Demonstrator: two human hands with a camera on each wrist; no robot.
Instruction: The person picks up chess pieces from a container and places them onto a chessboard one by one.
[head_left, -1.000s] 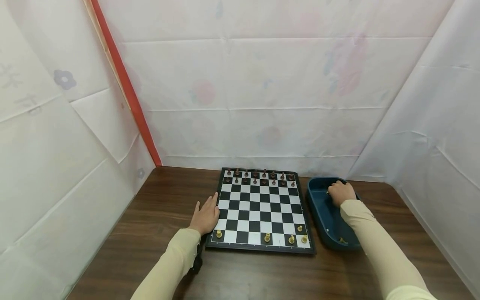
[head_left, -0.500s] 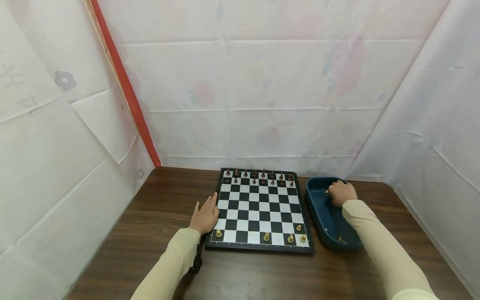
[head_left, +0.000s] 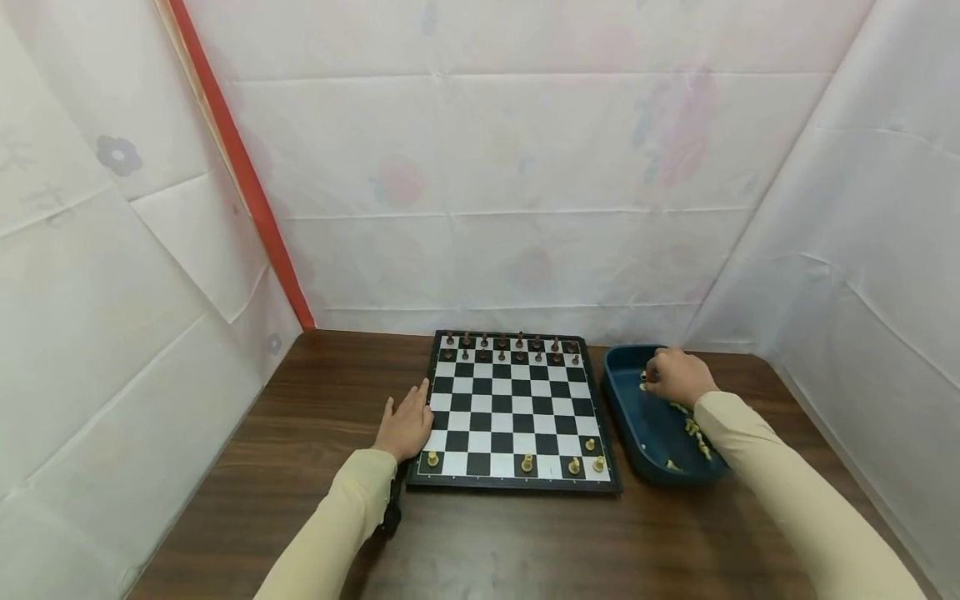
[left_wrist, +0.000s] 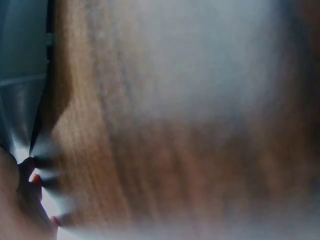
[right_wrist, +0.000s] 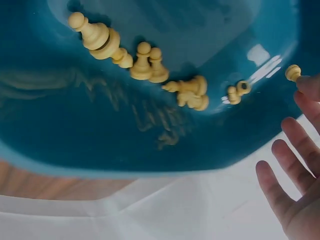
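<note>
My left hand (head_left: 404,424) lies at the left edge of the chessboard (head_left: 501,423), fingers stretched out and touching it. In the left wrist view, its fingertips (left_wrist: 35,179) show beside the dark board side. At the far end of the blue tray (head_left: 628,425), my right hand (head_left: 678,377) pinches a pale yellow chess piece (right_wrist: 293,73) between thumb and forefinger. Its other fingers are spread apart. Which piece it is, I cannot tell, as the fingertips cover part of it. Several yellow chess pieces (right_wrist: 142,62) lie in the tray, pawns among them.
Dark red chess pieces (head_left: 520,340) stand in two rows at the board's far side. Several yellow pieces (head_left: 527,462) stand near its front edge. The board and tray sit on a wooden table (head_left: 480,542), with white sheeting (head_left: 480,167) behind and at both sides.
My right hand has lifted a little inside the tray with a chess piece between its fingertips. More yellow pieces show in the tray. The left hand keeps its place; the head view shifted slightly.
</note>
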